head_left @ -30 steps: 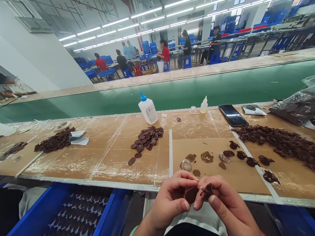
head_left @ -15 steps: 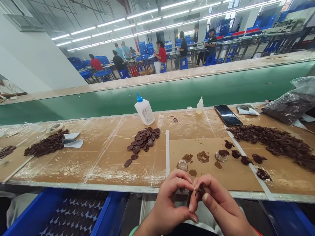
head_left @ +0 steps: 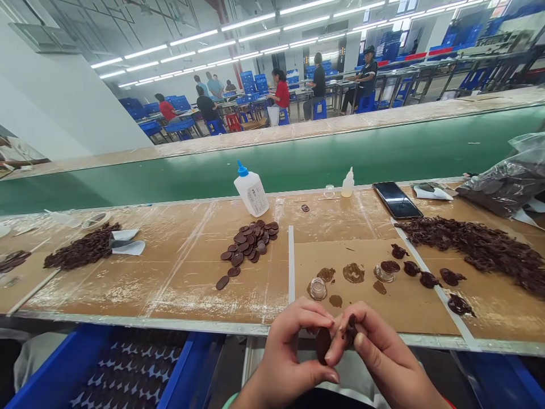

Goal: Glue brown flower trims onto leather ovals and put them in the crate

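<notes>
Just over the table's front edge, my left hand (head_left: 293, 346) pinches a dark brown oval disc (head_left: 322, 344) between thumb and fingers. My right hand (head_left: 383, 355) is closed on a small, dark brown, twisted piece (head_left: 351, 328), partly hidden by the fingers. Its index fingertip is close to the disc; contact is unclear. Beyond the hands stand a small clear jar (head_left: 317, 289) and another jar (head_left: 384, 274) topped by a brown disc. Several discs with shaped pieces on them, such as one (head_left: 460, 305), lie to the right. A pile of plain discs (head_left: 249, 244) lies left.
A white bottle with a blue cap (head_left: 252, 193), a small dropper bottle (head_left: 347, 184) and a phone (head_left: 397, 200) stand or lie further back. Brown curly pieces (head_left: 472, 244) are heaped at right. A blue crate (head_left: 198, 363) holds rows of brown pieces below the table.
The disc in my left hand has turned, so more of its flat face shows. Both hands stay close together, with small finger shifts. The view has moved slightly.
</notes>
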Tool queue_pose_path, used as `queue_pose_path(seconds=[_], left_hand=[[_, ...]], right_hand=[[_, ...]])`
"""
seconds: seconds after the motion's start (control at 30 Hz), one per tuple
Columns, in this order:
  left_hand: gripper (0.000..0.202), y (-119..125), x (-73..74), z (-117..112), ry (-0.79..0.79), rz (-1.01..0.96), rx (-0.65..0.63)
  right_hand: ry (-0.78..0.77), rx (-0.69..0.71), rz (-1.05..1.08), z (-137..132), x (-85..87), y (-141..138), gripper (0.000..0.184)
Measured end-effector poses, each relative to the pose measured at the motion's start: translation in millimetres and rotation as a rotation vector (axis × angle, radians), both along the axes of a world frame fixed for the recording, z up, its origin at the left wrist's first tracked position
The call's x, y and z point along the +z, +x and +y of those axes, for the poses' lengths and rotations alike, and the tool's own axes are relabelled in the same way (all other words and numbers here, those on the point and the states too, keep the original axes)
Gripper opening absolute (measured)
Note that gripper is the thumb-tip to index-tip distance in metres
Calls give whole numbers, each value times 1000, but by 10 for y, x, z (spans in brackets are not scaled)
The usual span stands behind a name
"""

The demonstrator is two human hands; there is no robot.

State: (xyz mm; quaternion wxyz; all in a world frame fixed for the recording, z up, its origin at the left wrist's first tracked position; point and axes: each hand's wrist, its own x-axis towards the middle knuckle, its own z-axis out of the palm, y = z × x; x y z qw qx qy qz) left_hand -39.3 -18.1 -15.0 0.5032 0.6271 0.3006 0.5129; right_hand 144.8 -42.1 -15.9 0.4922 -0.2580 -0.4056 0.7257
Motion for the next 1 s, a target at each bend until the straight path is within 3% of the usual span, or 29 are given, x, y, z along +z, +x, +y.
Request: queue_pose_path(seconds=[0.2, 0.33, 0.43, 0.5, 0.6, 0.77, 0.9, 1.0], left_hand=[[51, -7, 59, -10, 59, 153, 86], [49, 57, 33, -12, 52, 28, 65], [42, 94, -2, -9, -16, -78, 37], [41, 82, -31, -1, -58, -147, 47], [40, 3, -87, 22, -123, -190, 61], [37, -159, -143, 44, -199, -149, 117], [32, -239, -141, 35, -254, -67, 192], [34, -284, -164, 41, -231, -5, 140]], right_hand=[[-142, -53, 48, -2, -3, -12, 34], [-214, -53, 73, -2, -15, -48, 36], [-187, -31, 55, 0, -61, -53, 35], [-64, -92, -82, 12, -100, 5, 36], [140, -299, -392, 68, -144, 263, 40], [147, -641, -796, 318, -96, 1007, 26], [178, -735, -1111, 609, -13, 1367, 22], [233, -736, -1249, 768, 1, 1414, 25]])
